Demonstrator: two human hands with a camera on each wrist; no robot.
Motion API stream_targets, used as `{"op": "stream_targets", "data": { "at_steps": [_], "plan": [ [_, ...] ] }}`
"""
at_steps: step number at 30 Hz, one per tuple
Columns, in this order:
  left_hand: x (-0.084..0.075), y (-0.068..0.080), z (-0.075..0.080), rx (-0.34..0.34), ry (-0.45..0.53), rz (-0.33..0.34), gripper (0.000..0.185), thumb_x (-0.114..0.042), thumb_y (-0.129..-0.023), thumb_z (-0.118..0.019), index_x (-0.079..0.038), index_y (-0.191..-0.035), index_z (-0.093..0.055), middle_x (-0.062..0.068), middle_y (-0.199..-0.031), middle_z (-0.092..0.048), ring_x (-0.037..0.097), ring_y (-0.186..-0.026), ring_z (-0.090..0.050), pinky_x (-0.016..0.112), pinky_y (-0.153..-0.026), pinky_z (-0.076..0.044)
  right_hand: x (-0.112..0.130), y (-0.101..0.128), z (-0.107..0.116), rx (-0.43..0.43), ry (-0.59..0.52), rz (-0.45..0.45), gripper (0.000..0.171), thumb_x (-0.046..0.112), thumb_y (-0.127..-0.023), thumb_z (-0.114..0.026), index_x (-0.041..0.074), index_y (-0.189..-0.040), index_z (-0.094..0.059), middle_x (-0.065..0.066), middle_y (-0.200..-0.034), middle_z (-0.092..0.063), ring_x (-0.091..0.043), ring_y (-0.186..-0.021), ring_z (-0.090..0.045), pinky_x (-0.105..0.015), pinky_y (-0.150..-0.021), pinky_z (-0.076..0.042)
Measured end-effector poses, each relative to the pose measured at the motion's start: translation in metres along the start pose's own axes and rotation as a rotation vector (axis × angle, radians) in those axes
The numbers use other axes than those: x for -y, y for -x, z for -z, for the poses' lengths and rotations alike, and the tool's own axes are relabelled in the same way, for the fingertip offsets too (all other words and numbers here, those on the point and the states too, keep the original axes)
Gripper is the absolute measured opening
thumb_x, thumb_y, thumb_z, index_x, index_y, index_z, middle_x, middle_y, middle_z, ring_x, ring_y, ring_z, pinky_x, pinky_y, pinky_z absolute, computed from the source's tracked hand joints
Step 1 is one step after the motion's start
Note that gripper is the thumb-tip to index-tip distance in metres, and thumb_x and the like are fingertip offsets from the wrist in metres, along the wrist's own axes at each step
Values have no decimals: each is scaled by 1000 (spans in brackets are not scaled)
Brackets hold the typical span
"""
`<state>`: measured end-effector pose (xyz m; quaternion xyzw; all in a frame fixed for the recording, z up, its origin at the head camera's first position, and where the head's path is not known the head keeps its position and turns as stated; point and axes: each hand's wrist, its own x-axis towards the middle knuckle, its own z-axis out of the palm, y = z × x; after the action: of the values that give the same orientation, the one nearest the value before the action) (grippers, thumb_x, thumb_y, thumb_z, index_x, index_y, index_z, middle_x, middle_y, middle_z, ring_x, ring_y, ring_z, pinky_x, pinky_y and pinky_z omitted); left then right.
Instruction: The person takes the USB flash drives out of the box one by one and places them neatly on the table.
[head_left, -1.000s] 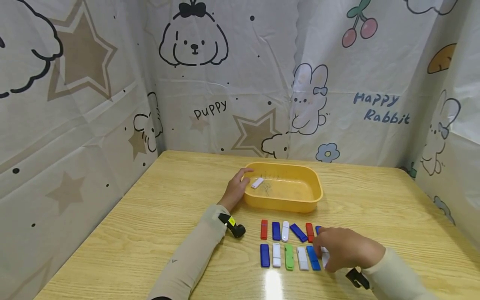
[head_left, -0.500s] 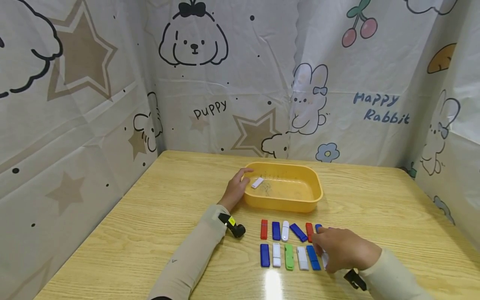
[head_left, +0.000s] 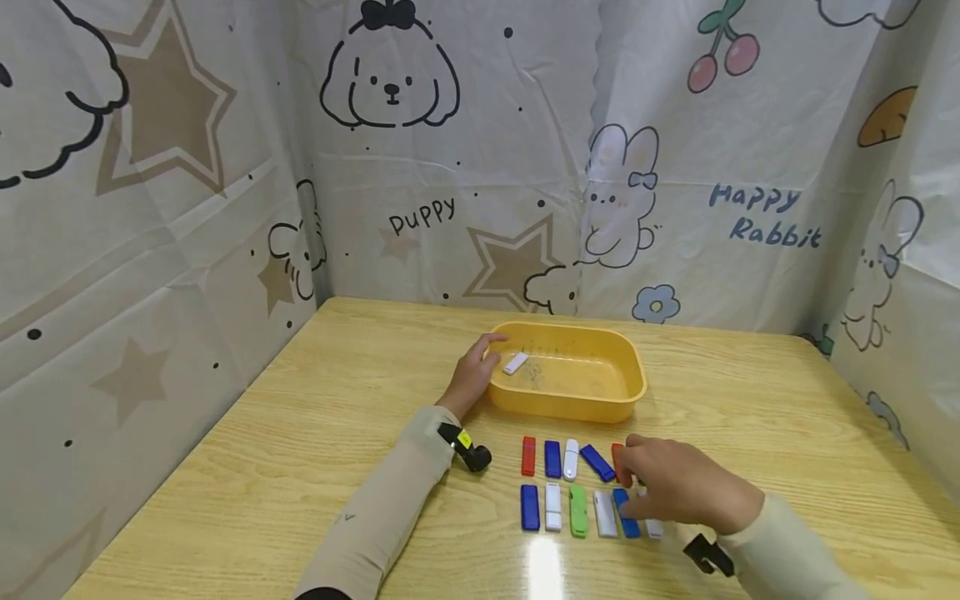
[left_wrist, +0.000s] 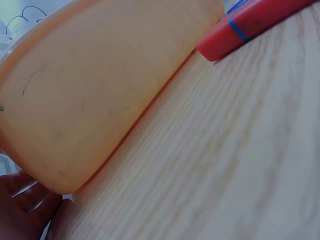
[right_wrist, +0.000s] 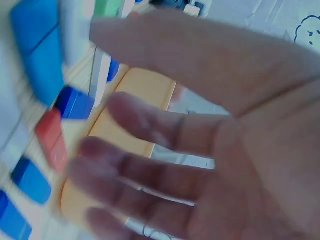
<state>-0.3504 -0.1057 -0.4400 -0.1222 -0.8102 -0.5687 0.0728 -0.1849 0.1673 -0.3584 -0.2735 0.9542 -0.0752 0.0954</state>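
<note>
My left hand [head_left: 470, 379] grips the left rim of a yellow plastic basin [head_left: 566, 408], thumb at the inside edge; in the left wrist view its fingers [left_wrist: 37, 200] show beside the basin's end. One white USB flash drive [head_left: 516, 363] lies inside the basin. Over the right end of two rows of flash drives hovers my right hand [head_left: 686, 479], fingers apart, holding nothing. Beneath it are a red drive [head_left: 618, 461], a blue drive [head_left: 626, 512] and a white drive [head_left: 654, 527], partly covered. The right wrist view shows a gap between thumb and fingers [right_wrist: 165, 130].
Farther left in the rows lie a green drive [head_left: 578, 511], a tilted blue drive [head_left: 597, 463], a red drive [head_left: 528, 456] and several other blue and white ones. They lie on a wooden table [head_left: 360, 375], in front of the basin. A printed curtain [head_left: 420, 167] encloses the back and sides.
My right hand has lifted off the rightmost white drive and shifted slightly away from me, its thumb now over the blue drive beside it. The left hand and basin stay in place.
</note>
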Motion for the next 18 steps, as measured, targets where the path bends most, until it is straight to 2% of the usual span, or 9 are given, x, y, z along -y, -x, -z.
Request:
{"op": "stream_targets", "data": {
  "at_steps": [2,4,6,9,13,18],
  "plan": [
    [1,0,0,4,6,3,37,-16,-97,-42,-14,-132,-53,8,-147,-43,26,-132,-42,45,-102,-41,3,-4,1,-77,-17,73,30,28,-73,-83,22,-78,-54,7,-77,-49,-10,-63,-43,-26,-54,-37],
    [2,0,0,12,17,13,37,-17,-97,-41,-15,-133,-53,7,-148,-43,26,-129,-44,44,-95,-47,6,-11,4,-161,-22,130,28,29,-76,-81,21,-79,-55,8,-77,-49,-7,-61,-42,-24,-52,-37],
    [4,0,0,16,17,20,37,-18,-98,-41,-16,-133,-53,6,-148,-42,25,-128,-45,39,-90,-49,9,-20,8,-239,-23,159,26,29,-77,-80,20,-80,-56,8,-78,-50,-6,-60,-43,-23,-52,-38],
    [5,1,0,17,23,26,37,-18,-98,-41,-17,-133,-53,6,-148,-42,25,-123,-47,36,-82,-53,13,-39,15,-328,-19,170,24,29,-78,-80,19,-83,-58,9,-82,-53,-7,-66,-49,-24,-59,-46],
    [5,2,1,7,17,8,36,-18,-97,-41,-17,-131,-54,6,-147,-43,26,-127,-45,40,-91,-49,12,-69,22,-397,-45,155,23,27,-80,-78,15,-88,-61,2,-87,-58,-17,-80,-58,-31,-71,-51],
    [3,-1,1,0,-6,-16,35,-17,-97,-43,-17,-130,-55,6,-146,-45,25,-133,-41,45,-104,-38,8,-103,24,-410,-103,117,26,28,-83,-76,10,-97,-63,-4,-92,-62,-24,-85,-59,-36,-76,-51]
  ]
}}
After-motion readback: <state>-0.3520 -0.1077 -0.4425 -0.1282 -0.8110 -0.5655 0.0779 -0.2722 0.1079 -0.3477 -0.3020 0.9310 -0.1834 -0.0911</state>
